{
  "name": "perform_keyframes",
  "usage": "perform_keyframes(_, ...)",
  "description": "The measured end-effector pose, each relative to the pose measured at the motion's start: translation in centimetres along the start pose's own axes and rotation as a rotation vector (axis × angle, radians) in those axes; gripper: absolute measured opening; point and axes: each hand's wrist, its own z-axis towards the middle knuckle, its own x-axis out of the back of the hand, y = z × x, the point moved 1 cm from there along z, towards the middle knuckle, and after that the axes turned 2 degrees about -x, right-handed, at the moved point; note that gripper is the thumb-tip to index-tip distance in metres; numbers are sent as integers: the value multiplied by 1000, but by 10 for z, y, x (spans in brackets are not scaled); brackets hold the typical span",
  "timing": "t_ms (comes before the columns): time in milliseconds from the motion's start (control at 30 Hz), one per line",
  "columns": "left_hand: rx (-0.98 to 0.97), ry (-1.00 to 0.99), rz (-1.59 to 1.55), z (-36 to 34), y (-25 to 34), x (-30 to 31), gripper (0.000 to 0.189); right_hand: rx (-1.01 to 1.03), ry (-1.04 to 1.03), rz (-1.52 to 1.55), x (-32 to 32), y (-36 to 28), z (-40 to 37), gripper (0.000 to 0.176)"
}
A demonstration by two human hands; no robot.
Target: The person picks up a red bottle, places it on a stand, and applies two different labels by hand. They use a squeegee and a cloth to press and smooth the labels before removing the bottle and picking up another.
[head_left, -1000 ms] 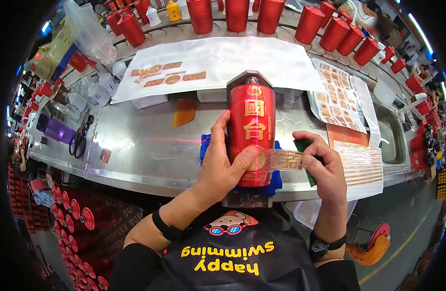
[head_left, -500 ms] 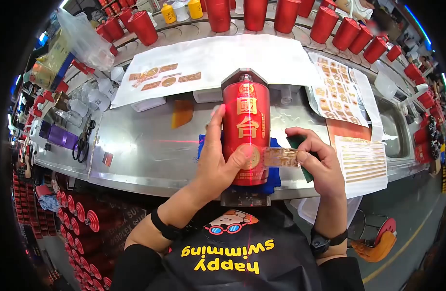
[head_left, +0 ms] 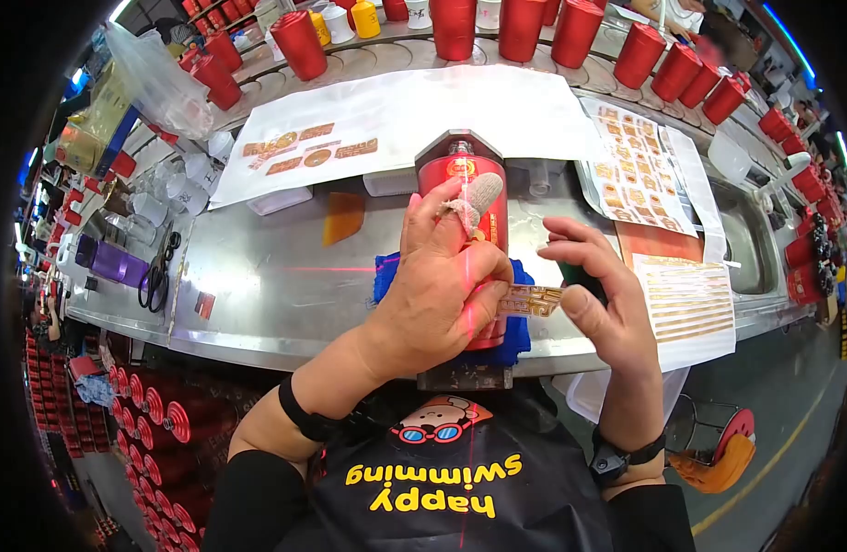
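Note:
A red bottle [head_left: 493, 202] with gold characters lies in a dark holder [head_left: 458, 145] over a blue cloth [head_left: 518, 345]. My left hand [head_left: 432, 294] lies across the bottle and pinches the left end of a clear sticker strip [head_left: 531, 300] with gold lettering. A fabric finger cot [head_left: 479, 195] covers one of its fingertips. At the strip's right end is my right hand [head_left: 612, 304], thumb and index finger apart. Partly hidden in that hand is a dark green flat piece [head_left: 572, 273], apparently held by the other fingers.
White paper [head_left: 414, 110] with gold stickers spreads behind the bottle. Sticker sheets [head_left: 639, 170] and a gold-striped sheet [head_left: 690, 308] lie at right, beside a sink [head_left: 750, 244]. Red bottles [head_left: 520, 28] line a conveyor at the back. An amber piece [head_left: 345, 218] lies at left.
My left hand has shifted from steadying the bottle to pinching the sticker strip's left end. My right thumb and index finger have parted from the strip. Bottles on the conveyor have moved right.

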Motion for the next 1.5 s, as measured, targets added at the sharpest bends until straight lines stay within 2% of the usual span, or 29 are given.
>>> perform_keyframes(167,-32,69,-20,-2,0,1,16,34,-80,-220,-25,-13,8,45)
perform_keyframes(233,-41,131,-94,-5,-2,2,18,40,-61,-196,-32,-12,9,30)
perform_keyframes(400,155,305,-349,-27,-19,4,25,15,0,-191,-39,-8,11,12)
perform_keyframes(667,309,306,-547,-50,-24,-15,54,-32,24,-81,-41,-12,12,8)
perform_keyframes(767,318,300,-462,-48,-22,-17,61,-44,11,-80,-40,-12,12,9)
perform_keyframes(867,323,312,-543,-47,-22,-22,65,-63,15,-81,-40,-12,12,9)
perform_keyframes(1167,333,310,-443,-43,-19,-23,68,-54,27,-105,-41,-1,11,8)
perform_keyframes(1500,246,368,-354,-41,-19,-27,67,-229,-54,163,-34,14,6,13)
